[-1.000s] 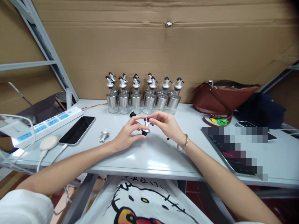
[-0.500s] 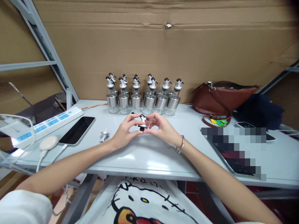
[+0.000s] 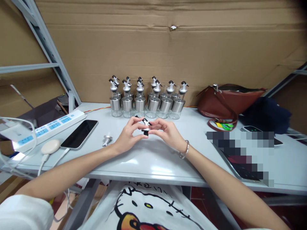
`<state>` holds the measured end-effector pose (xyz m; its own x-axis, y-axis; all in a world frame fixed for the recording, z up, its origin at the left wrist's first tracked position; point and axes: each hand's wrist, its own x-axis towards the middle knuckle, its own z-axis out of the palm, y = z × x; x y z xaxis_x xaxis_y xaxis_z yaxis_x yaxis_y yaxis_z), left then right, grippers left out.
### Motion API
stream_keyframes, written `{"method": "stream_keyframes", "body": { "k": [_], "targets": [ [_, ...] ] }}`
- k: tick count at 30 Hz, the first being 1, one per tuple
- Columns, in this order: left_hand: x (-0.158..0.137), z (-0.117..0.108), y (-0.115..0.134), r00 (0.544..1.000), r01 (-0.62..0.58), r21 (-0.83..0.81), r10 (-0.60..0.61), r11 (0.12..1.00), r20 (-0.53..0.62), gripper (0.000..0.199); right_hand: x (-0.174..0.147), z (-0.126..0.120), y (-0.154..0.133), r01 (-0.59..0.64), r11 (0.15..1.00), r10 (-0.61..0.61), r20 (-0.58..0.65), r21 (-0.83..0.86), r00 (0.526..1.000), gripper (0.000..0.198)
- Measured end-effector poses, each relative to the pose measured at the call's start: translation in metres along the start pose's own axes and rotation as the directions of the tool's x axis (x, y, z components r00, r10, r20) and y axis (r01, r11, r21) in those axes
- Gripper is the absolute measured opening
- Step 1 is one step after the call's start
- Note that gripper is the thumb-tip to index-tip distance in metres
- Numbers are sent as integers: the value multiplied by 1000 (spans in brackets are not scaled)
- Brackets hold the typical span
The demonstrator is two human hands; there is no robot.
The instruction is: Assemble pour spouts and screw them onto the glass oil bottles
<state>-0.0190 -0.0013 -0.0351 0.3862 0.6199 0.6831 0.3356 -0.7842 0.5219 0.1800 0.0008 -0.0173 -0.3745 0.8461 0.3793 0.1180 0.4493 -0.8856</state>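
Observation:
Between my two hands is a bottle pour spout with a white body, a black lever on top and a black stopper below. My left hand is closed round it from the left, thumb low by the stopper. My right hand pinches it from the right with thumb and fingers. A small black tip shows above my left fingers; what it belongs to is hidden. Beyond my hands stand several glass oil bottles with steel sleeves and similar spouts. A loose silvery-white spout part lies left of my left forearm.
On the left are a white power strip, a black phone, a round cream charger and white cables. A brown handbag, a dark cap and a partly blurred flat item lie on the right. Cardboard rises behind.
The spout has shifted slightly left and turned a little between my fingers. My right thumb and fingers have moved slightly along it. The bottles stay in place.

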Motion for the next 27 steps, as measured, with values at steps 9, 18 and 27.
{"method": "stream_keyframes", "body": {
  "k": [9, 18, 27],
  "targets": [
    [-1, 1, -1, 1000, 27, -46, -27, 999, 4, 25, 1, 0, -1, -25, 1000, 25, -42, 3, 999, 34],
    [1, 0, 4, 1000, -23, -36, 22, 999, -14, 23, 2, 0, -4, -71, 989, 82, -80, 133, 993, 42],
    [2, -1, 4, 988, -156, 124, 157, 980, 4, 27, 3, 0, -4, -413, 701, 227, 367, 582, 902, 33]
  ]
}}
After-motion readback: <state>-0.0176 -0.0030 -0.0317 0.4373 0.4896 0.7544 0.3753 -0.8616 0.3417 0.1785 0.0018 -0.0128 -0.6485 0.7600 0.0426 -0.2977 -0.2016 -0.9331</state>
